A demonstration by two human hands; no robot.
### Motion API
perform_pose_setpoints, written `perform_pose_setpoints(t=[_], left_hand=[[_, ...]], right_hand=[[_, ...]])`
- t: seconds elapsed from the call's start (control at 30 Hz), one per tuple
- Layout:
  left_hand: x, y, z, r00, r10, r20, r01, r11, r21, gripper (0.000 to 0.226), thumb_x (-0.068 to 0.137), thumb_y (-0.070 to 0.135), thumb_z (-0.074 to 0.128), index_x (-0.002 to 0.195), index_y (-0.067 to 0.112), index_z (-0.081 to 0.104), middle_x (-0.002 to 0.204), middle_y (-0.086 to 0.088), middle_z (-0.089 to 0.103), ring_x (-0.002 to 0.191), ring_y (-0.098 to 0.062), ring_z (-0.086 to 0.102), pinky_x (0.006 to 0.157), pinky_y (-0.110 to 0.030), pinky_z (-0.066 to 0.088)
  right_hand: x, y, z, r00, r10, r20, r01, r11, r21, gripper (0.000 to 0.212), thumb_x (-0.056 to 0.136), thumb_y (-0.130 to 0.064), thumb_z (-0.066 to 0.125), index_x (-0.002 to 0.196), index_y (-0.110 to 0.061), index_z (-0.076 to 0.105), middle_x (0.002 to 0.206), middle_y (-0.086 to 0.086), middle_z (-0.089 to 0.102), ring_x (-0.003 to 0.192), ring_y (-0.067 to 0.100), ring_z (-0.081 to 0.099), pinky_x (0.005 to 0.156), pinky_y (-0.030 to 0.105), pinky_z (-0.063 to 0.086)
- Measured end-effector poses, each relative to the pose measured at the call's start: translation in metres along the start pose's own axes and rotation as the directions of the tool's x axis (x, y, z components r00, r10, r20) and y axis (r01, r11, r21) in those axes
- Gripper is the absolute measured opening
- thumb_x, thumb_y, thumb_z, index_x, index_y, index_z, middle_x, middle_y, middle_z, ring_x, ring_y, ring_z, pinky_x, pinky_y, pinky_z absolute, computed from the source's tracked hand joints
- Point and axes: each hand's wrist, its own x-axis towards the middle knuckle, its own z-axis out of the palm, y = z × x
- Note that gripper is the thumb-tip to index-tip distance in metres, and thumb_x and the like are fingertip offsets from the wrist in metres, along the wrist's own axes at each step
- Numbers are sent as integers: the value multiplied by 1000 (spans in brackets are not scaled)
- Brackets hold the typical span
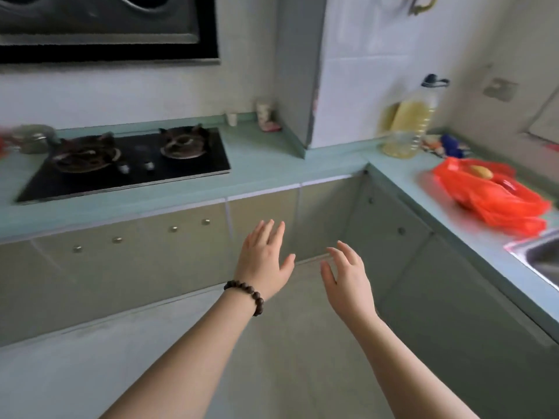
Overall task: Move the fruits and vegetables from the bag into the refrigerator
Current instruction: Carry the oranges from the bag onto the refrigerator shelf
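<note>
A red plastic bag (496,198) lies on the right-hand countertop (408,173), beside the sink. A yellowish round fruit or vegetable (481,172) shows at the bag's top; what else is inside is hidden. My left hand (263,255), with a dark bead bracelet on its wrist, and my right hand (348,270) are both held out in the air over the floor, fingers straight and spread, holding nothing. Both hands are well to the left of the bag and below the counter's level. No refrigerator is in view.
A black two-burner gas hob (130,161) sits in the left counter under a range hood (106,25). A large oil bottle (411,122) and small packets stand in the right corner. A steel sink (541,258) is at the right edge. Cabinet doors (151,261) line both counters.
</note>
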Motion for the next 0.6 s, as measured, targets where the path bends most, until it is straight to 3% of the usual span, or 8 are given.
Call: perform_pose_setpoints(t=[0.2, 0.6], left_hand=[[76, 44, 61, 982, 149, 117, -140, 987, -82, 67, 91, 39, 50, 147, 13, 25, 154, -10, 24, 144, -26, 15, 117, -39, 15], [278, 95, 149, 882, 399, 252, -357, 913, -198, 67, 93, 43, 44, 149, 18, 17, 157, -4, 18, 146, -19, 8, 118, -36, 11]], right_hand=[[33, 69, -26, 974, 199, -105, -204, 978, -40, 35, 94, -28, 49, 126, -15, 53, 148, 5, 36, 137, 20, 29, 104, 36, 37], [188, 154, -60, 843, 418, -339, -449, 893, -16, 33, 93, -29, 51, 123, -17, 55, 146, 4, 38, 136, 20, 32, 105, 34, 35]])
